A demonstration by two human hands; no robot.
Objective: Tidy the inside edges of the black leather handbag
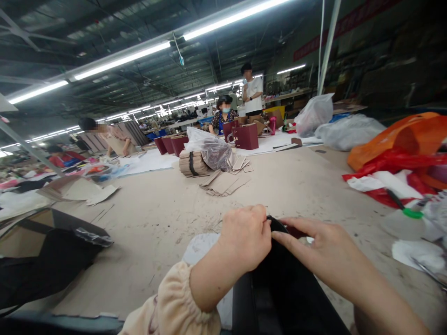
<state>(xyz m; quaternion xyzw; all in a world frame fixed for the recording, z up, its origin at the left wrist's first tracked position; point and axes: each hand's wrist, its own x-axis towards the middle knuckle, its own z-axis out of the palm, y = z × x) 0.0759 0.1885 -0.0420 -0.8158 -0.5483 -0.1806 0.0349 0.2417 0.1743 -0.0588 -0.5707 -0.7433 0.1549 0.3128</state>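
A black, smooth box-like bag piece stands close in front of me, its near part cut off by the bottom of the picture. My left hand is closed in a pinch at its far upper edge, the fingertips partly hidden from view. On the other side, my right hand grips the same edge, thumb on the near face and fingers behind it. A white rounded patch shows on the table under my left forearm.
A bundle of cardboard pieces with a plastic bag and loose cards lies ahead. Left stands an open dark box. Right are an orange bag and a green-necked bottle. Co-workers and dark red boxes are beyond.
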